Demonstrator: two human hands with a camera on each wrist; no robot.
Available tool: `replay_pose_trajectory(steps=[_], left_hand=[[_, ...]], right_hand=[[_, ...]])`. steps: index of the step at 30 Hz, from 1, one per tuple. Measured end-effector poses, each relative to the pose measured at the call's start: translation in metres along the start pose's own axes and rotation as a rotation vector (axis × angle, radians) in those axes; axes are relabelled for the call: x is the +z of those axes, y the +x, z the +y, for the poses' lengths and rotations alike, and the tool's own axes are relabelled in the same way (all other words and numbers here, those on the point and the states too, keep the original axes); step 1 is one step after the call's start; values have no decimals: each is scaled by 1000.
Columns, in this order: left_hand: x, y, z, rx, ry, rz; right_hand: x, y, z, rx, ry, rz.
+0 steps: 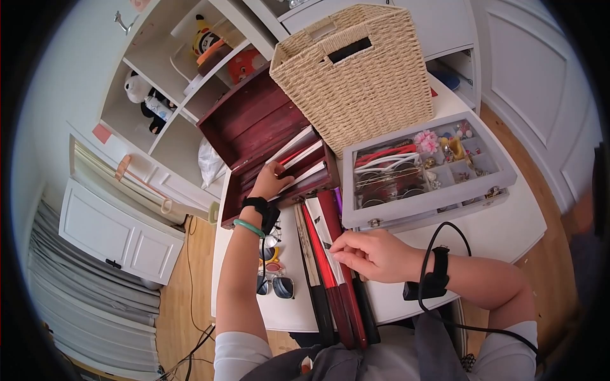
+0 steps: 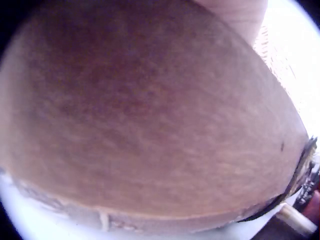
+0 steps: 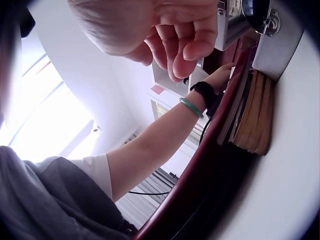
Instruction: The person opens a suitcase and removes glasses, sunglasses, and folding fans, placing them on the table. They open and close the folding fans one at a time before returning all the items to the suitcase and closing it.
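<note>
My left hand [image 1: 269, 181] reaches into the dark red wooden box [image 1: 254, 120], thumb and fingers spread among white-edged and red folded fans [image 1: 305, 155]. Whether it grips one of them I cannot tell. Its wrist view is filled by blurred skin. Over the row of long folding fans [image 1: 321, 254] on the table, my right hand [image 1: 375, 254] hovers with loosely curled fingers. Those fingers [image 3: 185, 67] hold nothing in the right wrist view. The row has black, red, white and dark red fans, and brown slatted ends [image 3: 255, 115] show from below.
A woven basket [image 1: 362, 82] stands behind the box. On the right is a grey case [image 1: 432, 168] with glasses and trinkets under its lid. Several sunglasses [image 1: 279, 287] lie left of the fans. A black cable [image 1: 473, 327] runs from my right wrist.
</note>
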State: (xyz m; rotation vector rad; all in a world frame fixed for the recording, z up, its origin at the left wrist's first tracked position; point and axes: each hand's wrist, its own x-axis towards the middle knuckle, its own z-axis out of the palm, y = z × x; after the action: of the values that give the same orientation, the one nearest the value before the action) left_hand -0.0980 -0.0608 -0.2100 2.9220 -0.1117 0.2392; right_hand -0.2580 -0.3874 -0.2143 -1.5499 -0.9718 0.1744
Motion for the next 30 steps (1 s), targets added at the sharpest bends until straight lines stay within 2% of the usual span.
replay_pose_trajectory(steps=[3,5,6,11,14,15,17,18,20,24,26,30], left_hand=[[-2,-5,7,-20,-152,-92],[-7,-8,13,-141,-203,-351],[-7,-7,11,-142,-203,-352],[-17,-6,15,-166,-238,-578],[-22,-6,23,-138,-169,-568],[-16,-3,14,-138,-168,-569],[-4,1,-7,0,-227,-417],[-3,2,-12,0,-227,-418],[-9,0,-8,-62,-321,-457],[-13,-9,-6,-5,-457,-395],[-33,-21,21,45,-298,-269],[-50,-22,20,82,-446,-165]], right_hand=[[-1,0,0,8,-2,-5],[-1,0,0,7,1,-4],[0,0,1,4,0,-6],[0,1,2,-5,-18,-6],[0,1,4,-13,-13,4],[0,1,5,-51,-35,7],[0,0,5,-87,-54,9],[0,0,3,-45,-34,2],[0,0,2,-4,-15,-8],[-1,1,1,4,-7,1],[-1,1,1,20,2,-3],[0,2,7,-33,-5,31]])
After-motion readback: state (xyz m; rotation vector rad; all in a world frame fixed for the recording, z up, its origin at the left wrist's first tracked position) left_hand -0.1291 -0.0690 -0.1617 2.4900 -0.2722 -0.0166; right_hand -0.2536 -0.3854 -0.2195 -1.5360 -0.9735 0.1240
